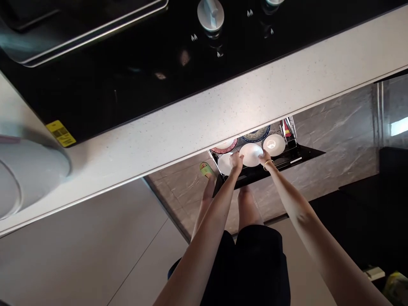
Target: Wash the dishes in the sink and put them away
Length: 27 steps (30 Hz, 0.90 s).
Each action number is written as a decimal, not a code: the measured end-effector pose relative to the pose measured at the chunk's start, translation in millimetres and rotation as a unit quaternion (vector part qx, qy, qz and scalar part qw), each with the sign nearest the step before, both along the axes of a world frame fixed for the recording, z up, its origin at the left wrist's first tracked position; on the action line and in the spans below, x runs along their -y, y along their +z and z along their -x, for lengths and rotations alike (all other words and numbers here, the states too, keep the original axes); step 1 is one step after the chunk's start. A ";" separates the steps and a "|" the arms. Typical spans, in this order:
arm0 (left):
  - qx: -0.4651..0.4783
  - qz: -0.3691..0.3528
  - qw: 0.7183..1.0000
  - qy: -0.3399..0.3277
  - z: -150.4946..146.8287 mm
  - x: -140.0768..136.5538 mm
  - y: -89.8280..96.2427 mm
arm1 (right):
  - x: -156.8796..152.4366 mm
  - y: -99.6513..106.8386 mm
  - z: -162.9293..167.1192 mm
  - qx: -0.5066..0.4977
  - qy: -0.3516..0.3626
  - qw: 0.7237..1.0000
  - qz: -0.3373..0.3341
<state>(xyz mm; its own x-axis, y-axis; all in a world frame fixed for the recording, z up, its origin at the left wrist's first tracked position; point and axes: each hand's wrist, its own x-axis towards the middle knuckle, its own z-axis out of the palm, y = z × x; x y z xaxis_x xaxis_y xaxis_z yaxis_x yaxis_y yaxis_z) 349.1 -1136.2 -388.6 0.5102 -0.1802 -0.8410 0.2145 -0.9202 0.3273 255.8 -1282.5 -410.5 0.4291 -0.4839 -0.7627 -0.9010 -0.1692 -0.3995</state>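
Observation:
Down at the pulled-out drawer, my left hand and my right hand grip opposite sides of a white bowl. Both hands are closed on its rim. On the left, another white bowl sits partly hidden by my left hand. A third white bowl lies just right of my right hand. Behind them, partly under the counter edge, are a red-rimmed dish and a blue-patterned dish. Whether the held bowl touches the rack, I cannot tell.
The pale countertop overhangs the drawer. Red-marked utensils, perhaps chopsticks, stand at the drawer's right end. Above is a black gas hob with a knob. A pale rounded container stands at left.

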 end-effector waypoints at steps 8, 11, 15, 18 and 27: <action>0.021 0.111 0.985 0.133 14.7 -19.6 9.0 | 6.8 -5.6 -9.7 -0.094 0.026 0.995 0.003; -0.017 0.182 0.964 0.194 10.7 -36.5 32.5 | 3.8 19.3 -26.3 -0.151 0.048 0.987 0.026; 0.028 0.310 0.914 0.262 -6.5 -70.9 110.9 | -35.6 109.1 -62.8 -0.082 0.062 0.991 0.089; 0.172 0.383 0.865 0.274 -27.6 -113.5 201.4 | -99.0 207.3 -96.7 0.119 0.094 0.987 -0.061; 0.447 0.128 0.776 0.427 -160.8 -300.8 335.8 | -275.8 329.2 -256.5 0.358 0.107 0.899 -0.226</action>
<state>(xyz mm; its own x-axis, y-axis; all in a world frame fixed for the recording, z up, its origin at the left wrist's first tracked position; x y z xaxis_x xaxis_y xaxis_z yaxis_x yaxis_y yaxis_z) 509.9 -835.4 -52.8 0.8937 0.4422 -0.0758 0.2932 -0.4477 0.8448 512.3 -1006.7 -81.3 0.9352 -0.0415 -0.3516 -0.3511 0.0181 -0.9361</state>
